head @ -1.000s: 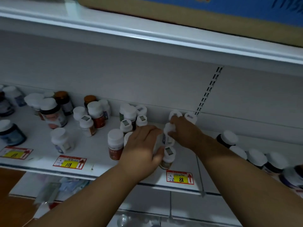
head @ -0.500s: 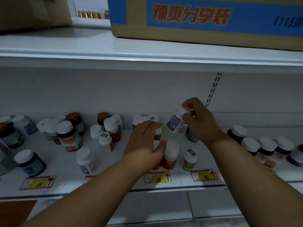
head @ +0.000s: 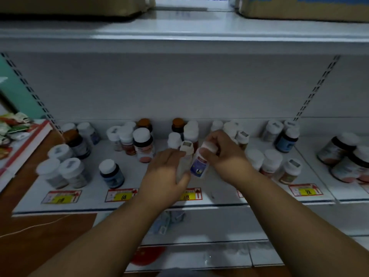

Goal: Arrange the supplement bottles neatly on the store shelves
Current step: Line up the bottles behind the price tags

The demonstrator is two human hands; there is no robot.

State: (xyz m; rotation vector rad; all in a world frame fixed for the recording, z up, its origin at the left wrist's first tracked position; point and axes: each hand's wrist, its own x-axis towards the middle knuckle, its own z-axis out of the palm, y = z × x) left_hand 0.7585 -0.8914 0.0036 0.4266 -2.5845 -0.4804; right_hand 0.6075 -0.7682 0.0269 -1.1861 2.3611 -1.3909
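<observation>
Many supplement bottles with white or orange caps stand scattered on a white shelf (head: 219,198). My left hand (head: 165,176) grips a white-capped bottle (head: 185,154) at the shelf's middle front. Beside it, my right hand (head: 225,156) holds a small white bottle with a blue label (head: 199,166) by its cap, tilted and close above the shelf. The two held bottles nearly touch. A dark blue bottle (head: 111,174) stands to the left, and three white-capped bottles (head: 271,162) stand to the right.
Yellow price tags (head: 121,195) line the shelf's front edge. An upper shelf (head: 179,35) carries cardboard boxes (head: 299,7). At the left are a brown wooden surface (head: 40,226) and a tray of snack packets (head: 12,128). More bottles (head: 343,156) stand at far right.
The view has shifted to the left and down. My right hand brought the blue-labelled bottle down from the back to the front, next to my left hand's bottle.
</observation>
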